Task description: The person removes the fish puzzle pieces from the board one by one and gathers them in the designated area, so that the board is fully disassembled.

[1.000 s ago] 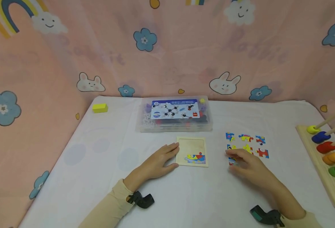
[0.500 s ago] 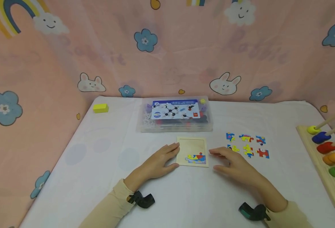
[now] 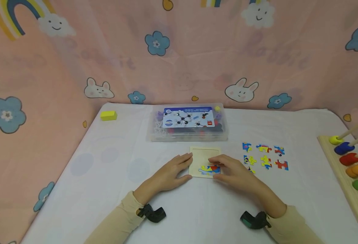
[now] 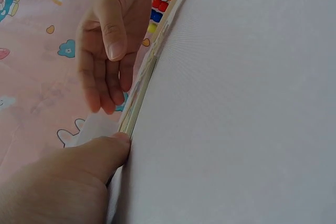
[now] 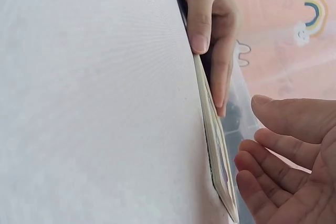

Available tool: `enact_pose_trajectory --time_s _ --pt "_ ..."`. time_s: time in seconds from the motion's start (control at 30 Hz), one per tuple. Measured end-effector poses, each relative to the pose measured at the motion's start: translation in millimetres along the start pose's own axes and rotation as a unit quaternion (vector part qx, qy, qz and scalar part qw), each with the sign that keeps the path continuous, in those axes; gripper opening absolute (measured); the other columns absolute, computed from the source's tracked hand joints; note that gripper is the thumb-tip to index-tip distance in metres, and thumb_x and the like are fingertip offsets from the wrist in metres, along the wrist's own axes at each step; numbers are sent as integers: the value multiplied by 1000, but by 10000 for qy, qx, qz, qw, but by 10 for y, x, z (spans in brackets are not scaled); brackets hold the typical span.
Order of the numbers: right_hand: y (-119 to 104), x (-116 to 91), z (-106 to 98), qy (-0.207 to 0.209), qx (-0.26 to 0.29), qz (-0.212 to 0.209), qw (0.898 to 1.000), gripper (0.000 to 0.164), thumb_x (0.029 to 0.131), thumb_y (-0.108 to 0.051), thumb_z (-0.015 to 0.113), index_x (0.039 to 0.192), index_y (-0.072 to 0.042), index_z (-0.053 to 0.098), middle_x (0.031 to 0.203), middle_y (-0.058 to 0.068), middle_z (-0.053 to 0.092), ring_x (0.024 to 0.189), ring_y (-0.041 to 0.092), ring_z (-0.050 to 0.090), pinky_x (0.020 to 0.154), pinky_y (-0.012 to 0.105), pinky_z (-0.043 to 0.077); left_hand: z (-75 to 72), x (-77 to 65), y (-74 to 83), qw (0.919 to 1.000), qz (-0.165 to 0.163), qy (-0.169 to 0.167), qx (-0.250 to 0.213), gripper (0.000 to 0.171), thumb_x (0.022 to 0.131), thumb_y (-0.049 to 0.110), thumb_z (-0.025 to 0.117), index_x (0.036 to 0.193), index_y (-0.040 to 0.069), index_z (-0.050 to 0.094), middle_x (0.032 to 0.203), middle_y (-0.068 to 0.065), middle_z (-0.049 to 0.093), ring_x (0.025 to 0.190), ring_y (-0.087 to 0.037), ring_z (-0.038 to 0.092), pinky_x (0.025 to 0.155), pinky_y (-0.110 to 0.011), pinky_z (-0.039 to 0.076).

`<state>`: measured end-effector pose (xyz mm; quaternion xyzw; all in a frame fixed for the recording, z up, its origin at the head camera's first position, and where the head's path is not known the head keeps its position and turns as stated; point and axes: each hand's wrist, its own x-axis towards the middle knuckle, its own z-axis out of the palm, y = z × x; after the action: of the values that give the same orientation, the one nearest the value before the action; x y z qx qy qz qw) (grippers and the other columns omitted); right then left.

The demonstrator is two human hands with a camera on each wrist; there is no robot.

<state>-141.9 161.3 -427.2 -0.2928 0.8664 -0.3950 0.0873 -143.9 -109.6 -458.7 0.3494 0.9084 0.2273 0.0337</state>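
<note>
My left hand [image 3: 168, 173] rests on the table with its fingers extended, thumb and fingertips touching the left edge of a small wooden puzzle board [image 3: 199, 156]. Joined jigsaw pieces [image 3: 207, 170] lie in the lower right part of its recess. Over the board's right side hovers my right hand [image 3: 236, 173], its fingers loosely bent and the thumb apart from them. Both wrist views show nothing between the right hand's fingers [image 5: 275, 174]. Loose jigsaw pieces [image 3: 266, 162] lie in rows to the right of the board, one partly hidden behind the right hand.
Behind the board stands a clear plastic case [image 3: 188, 134] with a molecule-model label. A yellow block [image 3: 108, 116] sits at the back left. Along the right edge is a wooden bead stand [image 3: 340, 176] with coloured beads on pegs. A pink patterned cloth [image 3: 179, 61] hangs behind the table.
My right hand has moved left from the loose jigsaw pieces to over the board's right side, uncovering pieces it had hidden. The left hand stays at the board's left edge.
</note>
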Motion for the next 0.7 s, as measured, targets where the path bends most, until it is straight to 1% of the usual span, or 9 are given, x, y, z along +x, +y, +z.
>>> enact_pose_trajectory --time_s 0.13,0.27,0.43,0.7 --pt "-31 65 54 -73 -86 -9 9999 48 86 -25 71 127 -4 56 121 5 61 107 19 57 96 39 50 5 3 -2 10000 -28 -18 -18 63 94 37 57 145 5 37 155 -4 28 143 -18 26 119 -36 22" --pt "-44 111 99 -159 -247 107 9995 47 86 -23 70 128 -5 56 123 5 60 106 18 56 96 43 50 4 4 3 10000 -25 -21 -43 63 94 37 57 145 5 37 155 -4 29 143 -18 27 119 -36 22" --pt "-46 138 149 -201 -350 291 9988 43 86 -18 70 126 -7 58 122 5 59 108 18 55 98 44 48 5 9 2 10000 19 3 -62 63 94 36 57 145 4 37 155 -5 29 143 -19 27 119 -37 22" --pt "-42 149 224 -233 -497 434 9976 39 84 -18 71 121 -11 62 117 5 55 107 20 52 98 47 47 8 2 -6 10000 -20 -24 -45 63 95 37 56 145 5 37 156 -4 28 143 -18 26 119 -36 22"
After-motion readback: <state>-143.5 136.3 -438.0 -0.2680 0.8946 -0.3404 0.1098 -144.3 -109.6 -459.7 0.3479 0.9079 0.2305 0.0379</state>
